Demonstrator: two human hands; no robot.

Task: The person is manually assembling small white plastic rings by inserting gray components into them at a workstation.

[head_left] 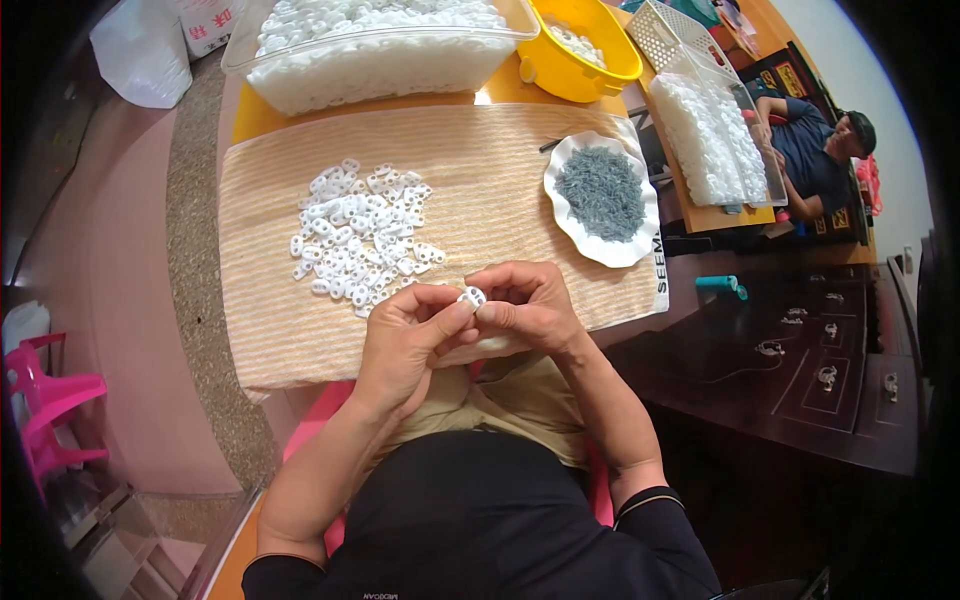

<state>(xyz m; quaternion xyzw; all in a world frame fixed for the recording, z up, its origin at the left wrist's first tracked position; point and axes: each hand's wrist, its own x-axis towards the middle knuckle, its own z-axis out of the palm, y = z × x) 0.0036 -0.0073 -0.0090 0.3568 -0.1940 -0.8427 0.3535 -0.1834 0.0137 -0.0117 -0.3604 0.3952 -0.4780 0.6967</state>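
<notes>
Between the fingertips of both my hands is a small white plastic piece [473,297] with dark holes in its face. My left hand [405,340] pinches it from the left, and my right hand [530,308] from the right, above the near edge of a striped towel [480,150]. Beyond my left hand a loose heap of similar white plastic pieces [365,235] lies on the towel. To the far right of my hands, a white scalloped plate [563,238] holds a pile of small grey parts [603,190]. Whether a grey part is in my fingers is hidden.
A clear tub [380,75] full of white pieces and a yellow basin [590,85] stand at the back. At right, another clear bin [705,140] of white pieces sits near a seated person [820,150]. Pink stools [55,385] are on the left.
</notes>
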